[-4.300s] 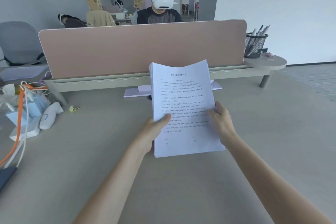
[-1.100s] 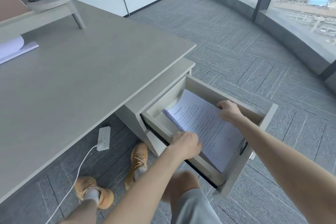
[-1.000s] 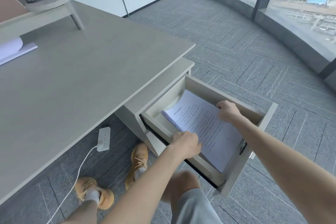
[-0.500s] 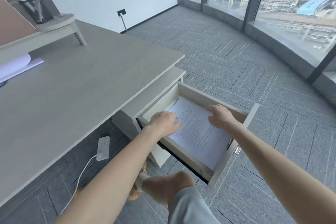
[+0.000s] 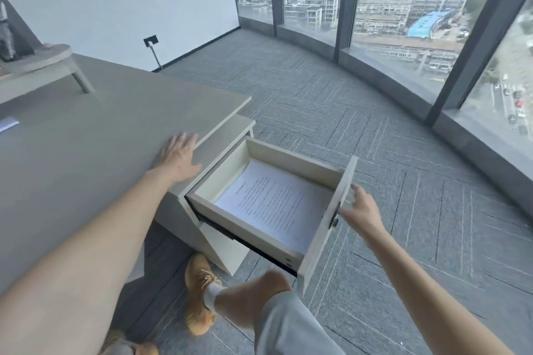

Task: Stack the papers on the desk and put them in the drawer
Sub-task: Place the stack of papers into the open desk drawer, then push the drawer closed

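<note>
The stack of printed papers (image 5: 274,204) lies flat on the bottom of the pulled-out drawer (image 5: 294,161), below the desk's right end. My left hand (image 5: 180,157) rests palm down, fingers spread, on the grey desk top (image 5: 86,153) near its corner. My right hand (image 5: 360,207) is at the outer face of the drawer front panel (image 5: 327,228), fingers apart and touching or almost touching it. Neither hand holds anything.
A small raised shelf (image 5: 43,62) with a pen cup stands at the desk's back left. A corner of another paper (image 5: 8,125) shows at the left edge. My knee (image 5: 259,294) and tan shoe (image 5: 199,294) are below the drawer. Grey carpet and curved windows lie to the right.
Both hands have let go of the papers and left the drawer. The left hand went up onto the desk top; the right hand moved out to the drawer front.
</note>
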Motion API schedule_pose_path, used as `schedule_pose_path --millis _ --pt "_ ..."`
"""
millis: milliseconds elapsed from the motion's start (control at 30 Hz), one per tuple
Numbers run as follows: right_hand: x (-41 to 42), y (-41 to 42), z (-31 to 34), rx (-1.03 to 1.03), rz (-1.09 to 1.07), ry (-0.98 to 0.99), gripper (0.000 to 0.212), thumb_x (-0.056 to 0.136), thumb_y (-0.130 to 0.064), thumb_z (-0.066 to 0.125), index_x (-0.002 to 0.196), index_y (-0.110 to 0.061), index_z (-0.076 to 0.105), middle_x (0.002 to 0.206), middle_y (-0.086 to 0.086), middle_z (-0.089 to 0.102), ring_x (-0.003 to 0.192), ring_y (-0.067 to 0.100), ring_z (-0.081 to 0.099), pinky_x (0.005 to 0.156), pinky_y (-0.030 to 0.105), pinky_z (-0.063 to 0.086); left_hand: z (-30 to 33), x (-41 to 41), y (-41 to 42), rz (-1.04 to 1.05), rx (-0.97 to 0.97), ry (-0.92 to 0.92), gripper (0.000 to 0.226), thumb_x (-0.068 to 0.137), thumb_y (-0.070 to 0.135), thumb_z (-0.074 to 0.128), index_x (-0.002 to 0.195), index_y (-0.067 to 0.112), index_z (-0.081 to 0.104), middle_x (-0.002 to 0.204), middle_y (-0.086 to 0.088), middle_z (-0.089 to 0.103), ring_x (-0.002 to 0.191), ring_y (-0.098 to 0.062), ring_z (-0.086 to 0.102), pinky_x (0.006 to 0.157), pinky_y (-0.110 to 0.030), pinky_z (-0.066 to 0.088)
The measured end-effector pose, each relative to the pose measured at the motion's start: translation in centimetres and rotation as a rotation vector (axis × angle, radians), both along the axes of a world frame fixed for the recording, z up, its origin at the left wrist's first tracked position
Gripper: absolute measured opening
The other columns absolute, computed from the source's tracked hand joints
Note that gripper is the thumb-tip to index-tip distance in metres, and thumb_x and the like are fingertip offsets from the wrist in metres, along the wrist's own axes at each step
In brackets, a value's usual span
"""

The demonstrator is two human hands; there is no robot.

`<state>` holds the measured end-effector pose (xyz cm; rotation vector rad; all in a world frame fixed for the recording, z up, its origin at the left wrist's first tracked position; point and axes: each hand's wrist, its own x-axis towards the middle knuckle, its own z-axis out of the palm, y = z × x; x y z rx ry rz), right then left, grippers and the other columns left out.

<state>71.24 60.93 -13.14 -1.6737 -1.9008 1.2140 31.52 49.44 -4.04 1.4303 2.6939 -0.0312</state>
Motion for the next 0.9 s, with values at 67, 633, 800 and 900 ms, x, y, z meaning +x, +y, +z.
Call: schedule_pose_path --millis 67,633,800,900 --pt "0.2 0.0 -0.8 -0.131 0.011 0.056 0.075 0.078 -0.011 0.065 0.149 -0.020 0.041 0.137 0.014 0.058 0.122 0.031 0.058 0.102 0.050 0.049 0.0 -0.3 -0.2 -0.018 -0.008 0.041 0.083 0.094 0.033 0.056 0.159 0.022 0.005 0.168 -0.010 0.004 0.153 -0.034 0.003 0.123 -0.044 0.009" --pt "-7.3 0.1 -2.2 -0.289 0.046 0.323 0.066 0.093 -0.009 0.061 0.150 -0.024 0.032 0.111 0.003 0.067 0.096 0.021 0.069 0.077 0.031 0.048 0.5 -3.2 1.8 -0.041 -0.056 0.047 0.085 0.087 0.032 0.048 0.154 0.049 -0.002 0.168 0.001 -0.005 0.153 -0.035 -0.003 0.119 -0.056 0.003" --pt "-11.5 -0.2 -2.9 -0.322 0.089 0.358 0.065 0.098 -0.021 0.057 0.153 -0.034 0.025 0.120 0.012 0.068 0.108 0.034 0.069 0.104 0.052 0.046 0.5 -3.2 1.7 -0.054 -0.031 0.044 0.083 0.087 0.032 0.046 0.154 0.049 -0.001 0.168 0.000 -0.003 0.153 -0.036 -0.002 0.120 -0.057 0.002" --pt "-13.7 -0.6 -2.9 -0.350 0.124 0.380 0.066 0.100 -0.027 0.054 0.156 -0.036 0.020 0.123 0.009 0.060 0.104 0.032 0.069 0.108 0.055 0.042 0.6 -3.2 1.6 -0.052 -0.025 0.028 0.084 0.086 0.031 0.047 0.154 0.049 0.001 0.168 0.000 -0.003 0.153 -0.036 -0.003 0.120 -0.057 0.002"
